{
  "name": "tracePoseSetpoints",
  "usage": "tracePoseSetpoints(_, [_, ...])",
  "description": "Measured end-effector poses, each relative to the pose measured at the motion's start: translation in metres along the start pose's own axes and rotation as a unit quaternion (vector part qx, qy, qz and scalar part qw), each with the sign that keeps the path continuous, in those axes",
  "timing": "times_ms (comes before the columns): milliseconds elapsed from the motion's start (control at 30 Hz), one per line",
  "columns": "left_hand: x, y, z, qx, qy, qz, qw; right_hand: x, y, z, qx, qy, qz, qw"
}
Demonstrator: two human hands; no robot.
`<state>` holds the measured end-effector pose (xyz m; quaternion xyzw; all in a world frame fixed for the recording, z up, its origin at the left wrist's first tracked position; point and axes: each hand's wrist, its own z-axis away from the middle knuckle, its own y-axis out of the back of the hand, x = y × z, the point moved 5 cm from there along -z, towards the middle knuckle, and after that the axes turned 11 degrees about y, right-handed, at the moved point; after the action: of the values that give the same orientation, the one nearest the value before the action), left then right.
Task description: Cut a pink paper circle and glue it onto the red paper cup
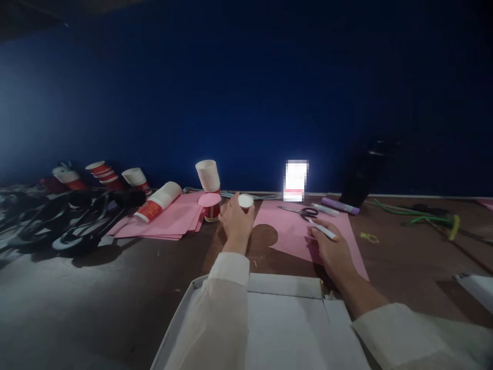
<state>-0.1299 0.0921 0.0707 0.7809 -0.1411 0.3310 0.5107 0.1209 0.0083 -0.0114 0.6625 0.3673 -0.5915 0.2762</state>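
Note:
My left hand (235, 221) is closed around a small red paper cup with a white inside (245, 200), which stands on the table. In my right hand (332, 246) is a white pen with an orange end (324, 229), held over a pink paper sheet (292, 241). A rounded piece is cut out of that sheet's left edge. Black-handled scissors (302, 211) lie on the sheet, just beyond the pen. Left of my left hand, a pink paper disc (210, 200) rests on top of another red cup (211, 214).
Stacked cups (208, 176) stand behind. More cups (158, 201) lie on pink sheets (165, 226) at left, beside black straps (88, 221). A glowing rectangle (296, 180), purple marker (341, 206), dark bottle (364, 174) and green cords (416, 218) sit beyond. A white box (285, 329) is nearest me.

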Motion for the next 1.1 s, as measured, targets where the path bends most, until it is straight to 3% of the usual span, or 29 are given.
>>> tracePoseSetpoints(267, [-0.012, -0.005, -0.004, 0.016, 0.043, -0.037, 0.998, -0.002, -0.001, 0.000, -0.003, -0.006, -0.007, 1.000])
tracePoseSetpoints(400, [-0.003, -0.001, 0.004, 0.078, -0.001, -0.046, 0.996, -0.004, -0.001, 0.001, -0.003, -0.002, 0.013, 1.000])
tracePoseSetpoints(467, [0.007, -0.003, 0.012, 0.080, -0.048, -0.055, 0.994, -0.006, 0.000, 0.001, -0.007, 0.008, 0.038, 0.999])
tracePoseSetpoints(500, [0.013, -0.008, 0.016, 0.056, -0.074, -0.062, 0.994, -0.006, 0.001, 0.001, -0.008, 0.013, 0.052, 0.999])
tracePoseSetpoints(567, [0.024, -0.026, 0.029, -0.055, -0.149, -0.089, 0.983, -0.009, 0.003, 0.001, -0.011, 0.024, 0.077, 0.997])
tracePoseSetpoints(633, [0.028, -0.045, 0.044, -0.143, -0.185, -0.131, 0.963, -0.014, 0.007, 0.000, -0.016, 0.046, 0.104, 0.993])
tracePoseSetpoints(700, [0.029, -0.058, 0.056, -0.178, -0.201, -0.166, 0.949, -0.021, 0.013, -0.001, -0.015, 0.092, 0.152, 0.984])
tracePoseSetpoints(800, [0.025, -0.068, 0.062, -0.186, -0.180, -0.199, 0.945, -0.029, 0.022, -0.006, -0.005, 0.144, 0.229, 0.963])
tracePoseSetpoints(900, [0.021, -0.067, 0.060, -0.172, -0.145, -0.205, 0.953, -0.028, 0.025, -0.011, -0.013, 0.145, 0.258, 0.955])
tracePoseSetpoints(1100, [0.017, -0.065, 0.055, -0.171, -0.086, -0.204, 0.960, -0.020, 0.014, -0.010, -0.076, 0.156, 0.288, 0.942])
